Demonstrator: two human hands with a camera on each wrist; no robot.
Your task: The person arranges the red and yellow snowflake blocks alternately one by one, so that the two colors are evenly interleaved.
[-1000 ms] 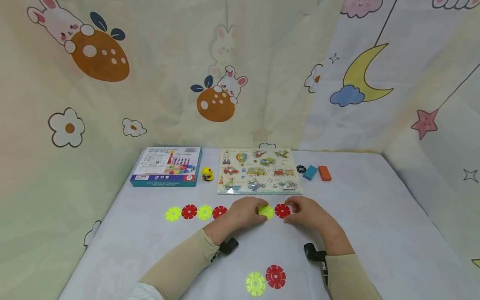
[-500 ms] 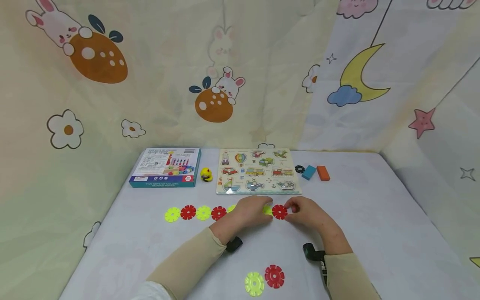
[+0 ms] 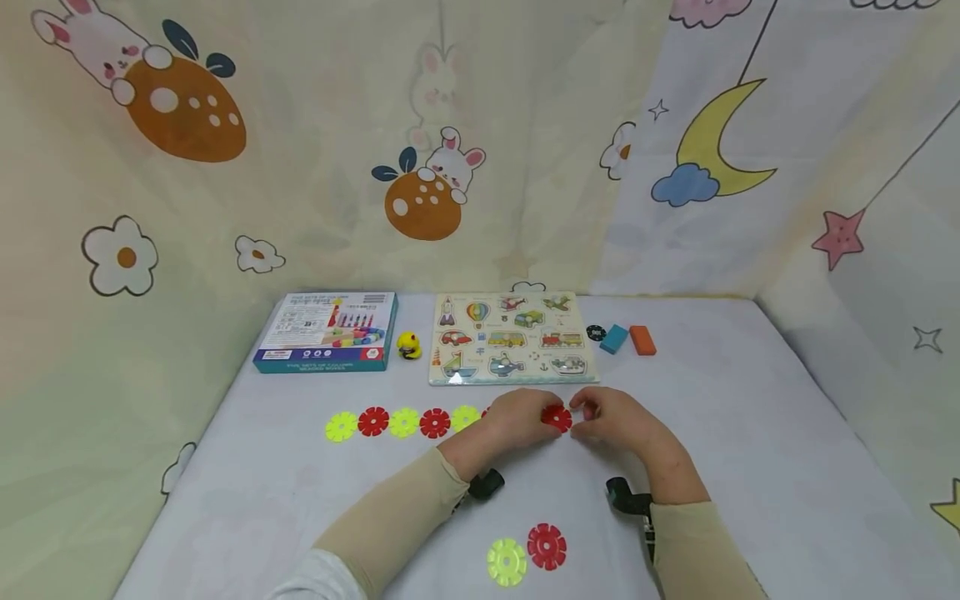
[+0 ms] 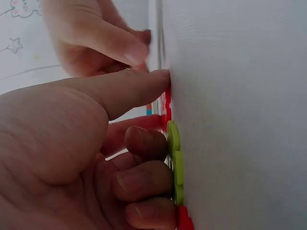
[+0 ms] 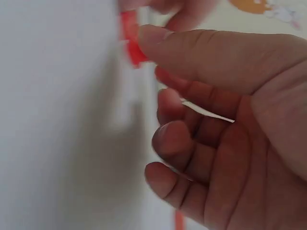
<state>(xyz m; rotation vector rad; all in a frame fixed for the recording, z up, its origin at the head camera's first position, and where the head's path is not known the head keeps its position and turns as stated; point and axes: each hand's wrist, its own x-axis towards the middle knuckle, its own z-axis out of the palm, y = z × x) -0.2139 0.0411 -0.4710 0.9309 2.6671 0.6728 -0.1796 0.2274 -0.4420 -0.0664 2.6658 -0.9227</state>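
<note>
A row of plastic snowflake discs, alternating yellow-green and red, crosses the table in the head view, starting with a yellow-green disc (image 3: 341, 427). My left hand (image 3: 521, 418) covers part of the row and holds the red disc (image 3: 557, 418) at its right end between thumb and index finger. In the left wrist view, its other fingers are curled against a yellow-green disc (image 4: 179, 167). My right hand (image 3: 618, 421) is at that red disc's right edge, thumb and index finger apart and just off it. Near the front lie a loose yellow-green disc (image 3: 507, 562) and a loose red disc (image 3: 547, 547).
Behind the row lie a boxed set (image 3: 326, 333), a yellow toy duck (image 3: 408, 345) and a vehicle puzzle board (image 3: 513, 340). A black round chip (image 3: 596, 333), a blue block (image 3: 613, 339) and an orange block (image 3: 642, 340) sit at the back right.
My left hand has slid right along the row to the end red disc, which has shifted left, closer to its neighbour. The right hand has come off that disc's edge.
</note>
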